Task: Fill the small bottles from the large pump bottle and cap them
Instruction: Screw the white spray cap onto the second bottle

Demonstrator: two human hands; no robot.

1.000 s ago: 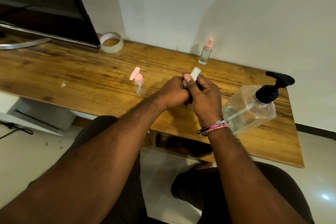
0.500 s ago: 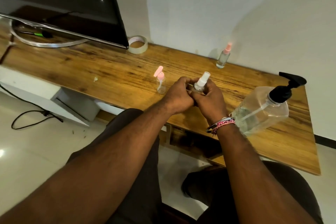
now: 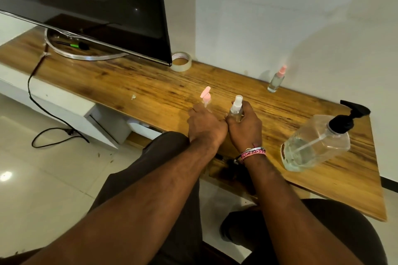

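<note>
**Two hands among small bottles on a wooden bench**

A long wood-grain bench [image 3: 137,84] runs along a white wall. At its left end stands a large black flat screen [image 3: 86,6] on a curved silver stand [image 3: 86,56], with a dark cable [image 3: 32,84] trailing off the bench edge to the tiled floor. At the right end a large clear plastic pump bottle with a black pump head [image 3: 318,142] stands upright, roughly a third full of clear liquid.

The person's right hand [image 3: 245,129], with pink and white woven bands at the wrist, wraps its fingers round a small clear bottle with a white spray top [image 3: 236,108], holding it upright near the middle of the bench. The left hand [image 3: 204,125] sits just beside the right one, the two touching at the thumb side; its fingers reach round the base of a small clear bottle with a pink pump top [image 3: 206,98], though the grip itself is hidden behind the hand.

A roll of clear tape [image 3: 181,61] lies flat by the corner of the screen. A third small clear bottle with a pink spray cap [image 3: 276,79] stands alone against the wall, well apart from both hands.
</note>
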